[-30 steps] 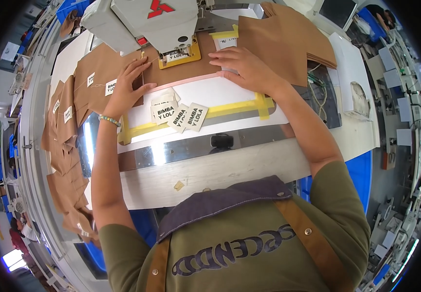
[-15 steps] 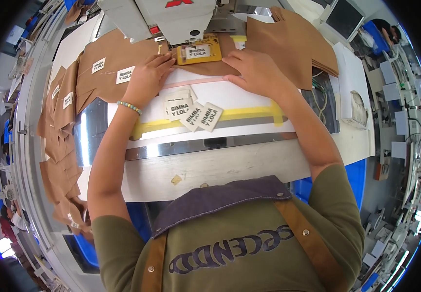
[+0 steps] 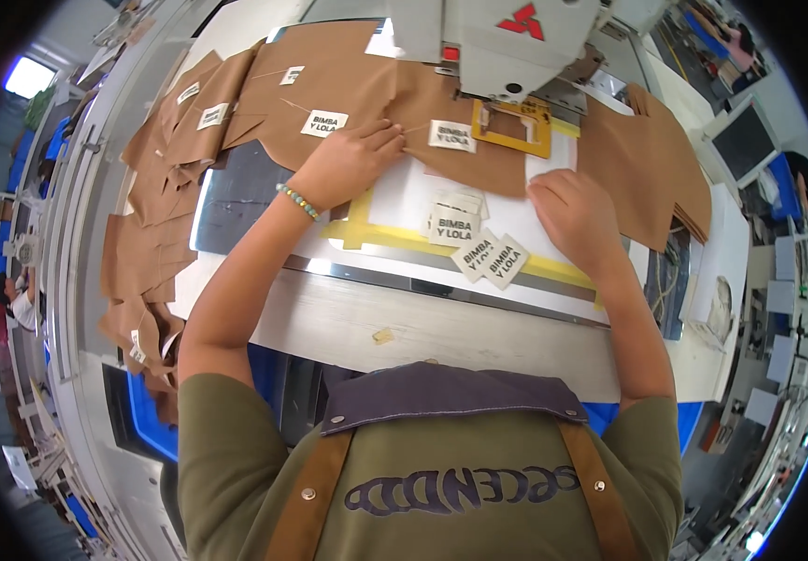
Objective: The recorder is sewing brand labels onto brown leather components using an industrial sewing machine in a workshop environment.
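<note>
Under the sewing machine head [image 3: 507, 47] lies a brown fabric panel [image 3: 422, 98] with a white printed label [image 3: 452, 136] on it. This label sits just left of the yellow clamp frame [image 3: 539, 134], whose opening shows white beneath. My left hand [image 3: 352, 161] is closed at the panel's near left edge, fingers together on the cloth. At the panel's right corner, my right hand [image 3: 574, 213] has its fingers curled in, fingertips against the edge. Several loose white labels [image 3: 455, 224] lie in an overlapping heap on the white sheet between my hands.
More labelled brown pieces [image 3: 212, 117] are piled at the left, some hanging over the table edge. A stack of brown panels [image 3: 642, 168] lies at the right. Yellow tape [image 3: 394, 238] crosses the white sheet. A monitor [image 3: 745, 140] stands at the far right.
The labelled panel has slid left out of the yellow clamp frame. My right hand has come nearer and its fingers have curled in. The whole view has turned.
</note>
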The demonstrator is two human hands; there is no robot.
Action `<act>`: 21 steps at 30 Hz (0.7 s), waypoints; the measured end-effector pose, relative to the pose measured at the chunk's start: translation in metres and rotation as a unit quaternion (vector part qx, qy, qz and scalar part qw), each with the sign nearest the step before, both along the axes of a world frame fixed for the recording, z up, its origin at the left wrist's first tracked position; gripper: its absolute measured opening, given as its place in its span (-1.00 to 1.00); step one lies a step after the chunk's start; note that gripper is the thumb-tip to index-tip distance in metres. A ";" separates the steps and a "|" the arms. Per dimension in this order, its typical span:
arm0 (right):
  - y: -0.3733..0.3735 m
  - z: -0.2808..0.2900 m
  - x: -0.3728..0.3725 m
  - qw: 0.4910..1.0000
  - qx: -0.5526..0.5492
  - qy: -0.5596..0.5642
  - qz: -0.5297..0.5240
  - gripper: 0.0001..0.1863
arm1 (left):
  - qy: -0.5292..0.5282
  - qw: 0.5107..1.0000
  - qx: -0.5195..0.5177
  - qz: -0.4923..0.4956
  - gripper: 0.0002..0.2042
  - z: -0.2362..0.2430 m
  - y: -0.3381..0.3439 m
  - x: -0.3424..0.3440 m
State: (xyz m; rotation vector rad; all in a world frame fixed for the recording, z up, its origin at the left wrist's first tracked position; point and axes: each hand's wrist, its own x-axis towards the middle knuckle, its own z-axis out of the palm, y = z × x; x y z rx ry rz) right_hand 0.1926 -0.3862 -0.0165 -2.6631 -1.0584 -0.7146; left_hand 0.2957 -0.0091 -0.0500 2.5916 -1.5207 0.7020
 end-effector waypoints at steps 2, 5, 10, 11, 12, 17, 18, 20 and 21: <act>0.002 -0.001 -0.003 1.000 0.010 0.009 0.008 -0.82 | 0.021 0.994 -0.007 0.103 -0.76 -0.001 0.035 0.003; -0.005 0.006 -0.008 0.995 0.053 0.075 -0.030 -0.82 | 0.074 0.977 -0.039 0.195 -0.74 -0.001 0.085 0.015; -0.024 0.015 -0.018 0.992 0.057 0.099 -0.057 -0.84 | 0.138 0.948 -0.152 0.245 -0.69 0.032 0.120 0.035; -0.026 0.018 -0.021 0.992 0.056 0.098 -0.056 -0.84 | 0.099 0.944 -0.175 0.259 -0.64 0.031 0.135 0.053; -0.028 0.020 -0.023 0.991 0.050 0.105 -0.065 -0.84 | 0.060 0.939 -0.199 0.275 -0.59 0.027 0.155 0.071; -0.036 0.021 -0.032 0.987 0.041 0.128 -0.085 -0.85 | 0.107 0.902 -0.082 0.410 -0.40 -0.013 0.263 0.101; -0.042 0.020 -0.040 0.983 0.040 0.140 -0.114 -0.85 | 0.160 0.865 -0.049 0.473 -0.40 -0.013 0.239 0.105; -0.043 0.015 -0.042 0.981 0.040 0.152 -0.116 -0.85 | 0.216 0.791 0.075 0.568 -0.30 0.009 0.223 0.092; -0.045 0.015 -0.044 0.980 0.039 0.154 -0.118 -0.84 | 0.216 0.783 0.072 0.579 -0.30 0.013 0.222 0.085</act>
